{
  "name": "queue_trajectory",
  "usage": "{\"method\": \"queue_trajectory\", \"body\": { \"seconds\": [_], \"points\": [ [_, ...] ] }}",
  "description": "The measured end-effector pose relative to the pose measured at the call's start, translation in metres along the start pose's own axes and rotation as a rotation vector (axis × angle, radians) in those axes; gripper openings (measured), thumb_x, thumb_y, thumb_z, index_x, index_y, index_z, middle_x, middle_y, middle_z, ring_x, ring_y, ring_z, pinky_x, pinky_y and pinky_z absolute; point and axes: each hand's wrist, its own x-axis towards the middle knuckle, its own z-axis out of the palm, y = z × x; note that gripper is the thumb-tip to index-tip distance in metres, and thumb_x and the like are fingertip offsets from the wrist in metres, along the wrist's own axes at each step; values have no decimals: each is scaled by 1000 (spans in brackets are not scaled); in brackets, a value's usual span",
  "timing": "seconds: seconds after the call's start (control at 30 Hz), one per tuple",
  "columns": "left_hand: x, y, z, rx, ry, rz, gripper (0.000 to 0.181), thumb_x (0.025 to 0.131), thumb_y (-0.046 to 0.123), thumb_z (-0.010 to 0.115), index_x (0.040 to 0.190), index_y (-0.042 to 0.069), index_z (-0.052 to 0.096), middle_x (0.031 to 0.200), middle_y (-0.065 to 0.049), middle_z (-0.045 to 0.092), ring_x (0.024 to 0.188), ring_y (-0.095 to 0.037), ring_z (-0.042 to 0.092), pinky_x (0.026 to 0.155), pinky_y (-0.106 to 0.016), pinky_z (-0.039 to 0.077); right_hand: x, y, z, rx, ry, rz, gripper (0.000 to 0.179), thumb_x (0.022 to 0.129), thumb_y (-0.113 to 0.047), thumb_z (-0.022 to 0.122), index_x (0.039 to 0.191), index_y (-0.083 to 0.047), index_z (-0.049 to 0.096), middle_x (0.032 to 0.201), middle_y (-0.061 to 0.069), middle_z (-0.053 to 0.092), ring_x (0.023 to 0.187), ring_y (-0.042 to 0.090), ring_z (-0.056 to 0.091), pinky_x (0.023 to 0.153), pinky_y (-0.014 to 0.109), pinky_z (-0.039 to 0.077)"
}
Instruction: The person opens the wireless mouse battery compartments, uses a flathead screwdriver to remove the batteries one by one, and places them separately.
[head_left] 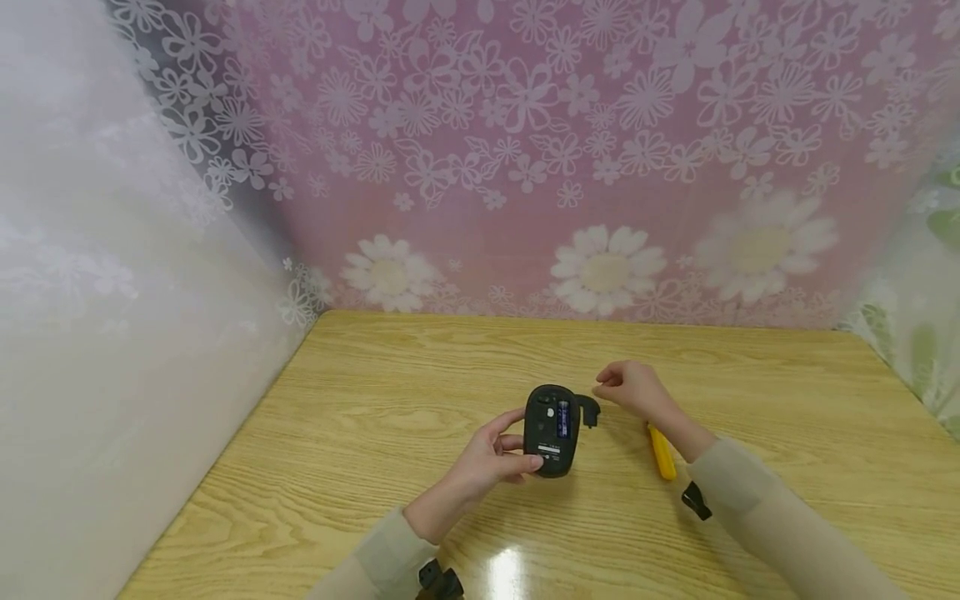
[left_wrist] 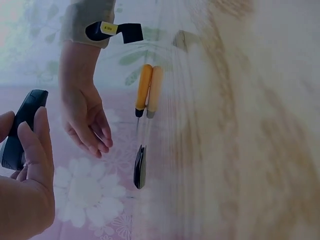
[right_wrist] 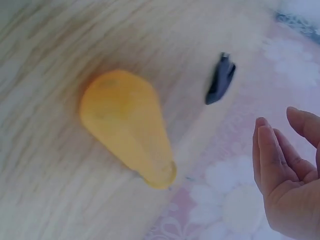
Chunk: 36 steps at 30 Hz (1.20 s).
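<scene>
In the head view my left hand (head_left: 480,462) holds a black computer mouse (head_left: 553,458) with its underside facing up. A blue battery (head_left: 563,419) sits in the mouse's uncovered compartment. Just right of the mouse, a small black battery cover (head_left: 591,412) lies on the table. My right hand (head_left: 639,390) is raised beyond the cover. Its thumb stands apart from the loosely bent fingers in the right wrist view, with nothing between them. A screwdriver (left_wrist: 144,90) with a yellow handle lies under the right forearm. The left wrist view shows the mouse (left_wrist: 25,120) from its side.
Wood-grain tabletop (head_left: 360,392) spreads under both hands. A pink floral backdrop (head_left: 480,167) rises along the far edge, and a pale wall (head_left: 112,333) borders the left. Each sleeve carries a black strap piece, such as the right one (head_left: 696,501).
</scene>
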Motion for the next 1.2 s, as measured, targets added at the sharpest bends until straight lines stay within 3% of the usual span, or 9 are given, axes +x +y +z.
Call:
{"method": "queue_trajectory", "body": {
  "seconds": [0.23,0.47,0.63,1.0,1.2],
  "points": [
    [0,2,0,-40,18,-13,65,80,-5,59,137,6,31,101,-18,61,73,-13,61,60,-26,51,-17,-4,-13,12,13,-12,30,83,-16,61,102,7,60,89,14,61,82,28,56,69,39,49],
    [0,2,-4,-69,24,-17,62,82,-3,57,137,6,29,101,-14,59,79,-17,61,67,-32,52,-32,5,-23,-15,35,-38,28,84,-16,60,101,7,59,86,12,61,78,26,56,65,38,49],
    [1,3,-7,-116,5,-10,58,85,-4,52,137,3,29,107,-19,56,86,-22,60,71,-37,51,-38,11,-27,-51,41,-35,29,83,-17,61,100,7,60,86,11,61,78,25,56,66,38,49],
    [2,3,-12,-129,37,12,43,87,-4,50,127,-6,35,105,-19,57,85,-21,60,66,-28,52,-50,23,-27,-21,33,-29,29,82,-14,62,100,9,60,87,13,62,79,27,58,67,38,50],
    [4,5,-15,-129,77,8,43,89,1,48,130,-4,34,107,-18,55,85,-22,60,68,-29,52,-54,25,-25,-46,34,-15,27,82,-15,63,97,7,61,84,9,62,77,24,57,65,37,49]
  ]
}}
